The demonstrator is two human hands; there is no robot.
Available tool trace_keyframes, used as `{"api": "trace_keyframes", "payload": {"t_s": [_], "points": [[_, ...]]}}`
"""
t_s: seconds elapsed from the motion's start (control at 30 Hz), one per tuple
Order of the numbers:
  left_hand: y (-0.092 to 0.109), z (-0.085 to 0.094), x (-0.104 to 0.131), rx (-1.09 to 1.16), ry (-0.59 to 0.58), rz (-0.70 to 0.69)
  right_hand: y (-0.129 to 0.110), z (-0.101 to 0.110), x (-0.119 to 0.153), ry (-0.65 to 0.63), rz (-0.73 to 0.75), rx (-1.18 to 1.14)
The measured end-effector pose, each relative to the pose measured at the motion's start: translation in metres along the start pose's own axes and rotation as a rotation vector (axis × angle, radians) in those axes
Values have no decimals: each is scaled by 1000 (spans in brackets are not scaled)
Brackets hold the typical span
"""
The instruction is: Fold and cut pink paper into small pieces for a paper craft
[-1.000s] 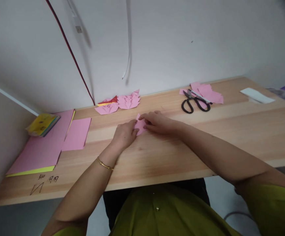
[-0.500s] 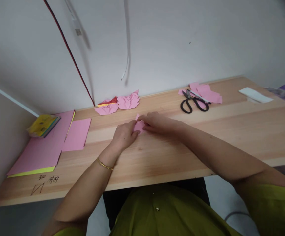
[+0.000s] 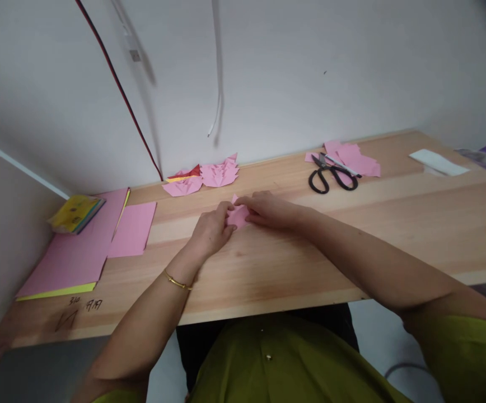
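Note:
A small piece of pink paper (image 3: 237, 217) lies on the wooden table between my two hands, one corner pointing toward the wall. My left hand (image 3: 213, 229) grips its left edge with thumb and curled fingers. From the right, my right hand (image 3: 270, 210) pinches the other edge, fingers bent over it. Both hands partly cover the paper, so its folds are hard to make out. Behind it, against the wall, are folded pink paper pieces (image 3: 220, 173), and beside them another pink one with red and yellow paper (image 3: 183, 182).
Black-handled scissors (image 3: 319, 182) and a pen (image 3: 342, 166) lie by pink paper scraps (image 3: 363, 160). A white strip (image 3: 438, 162) is at the right. Pink sheets (image 3: 75, 257), a smaller stack (image 3: 132, 229) and a yellow packet (image 3: 75, 212) sit left. Cables (image 3: 218, 84) hang along the wall.
My left fingers have drawn slightly left, showing a little more of the pink paper between the hands. The camera view has shifted slightly; the other things stay put.

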State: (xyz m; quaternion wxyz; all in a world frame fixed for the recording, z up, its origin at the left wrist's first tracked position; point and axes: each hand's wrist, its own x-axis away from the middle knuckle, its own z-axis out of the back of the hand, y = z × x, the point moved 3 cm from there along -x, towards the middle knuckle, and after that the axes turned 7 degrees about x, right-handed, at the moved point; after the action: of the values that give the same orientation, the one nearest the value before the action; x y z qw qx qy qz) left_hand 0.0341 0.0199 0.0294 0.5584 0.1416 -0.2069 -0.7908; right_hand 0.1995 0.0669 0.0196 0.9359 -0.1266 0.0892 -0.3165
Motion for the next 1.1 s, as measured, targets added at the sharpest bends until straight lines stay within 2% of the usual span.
{"api": "trace_keyframes", "payload": {"t_s": [0.27,0.47,0.83,1.1], "points": [[-1,-6,2,-113,45,-194,6,-7,-3,49,16,-7],[-2,-8,4,-243,-14,-227,6,-8,-4,24,0,26],[-8,-14,8,-318,72,-365,5,-6,-5,-10,13,28],[-13,-15,10,-348,47,-411,6,-9,-6,3,29,32]]}}
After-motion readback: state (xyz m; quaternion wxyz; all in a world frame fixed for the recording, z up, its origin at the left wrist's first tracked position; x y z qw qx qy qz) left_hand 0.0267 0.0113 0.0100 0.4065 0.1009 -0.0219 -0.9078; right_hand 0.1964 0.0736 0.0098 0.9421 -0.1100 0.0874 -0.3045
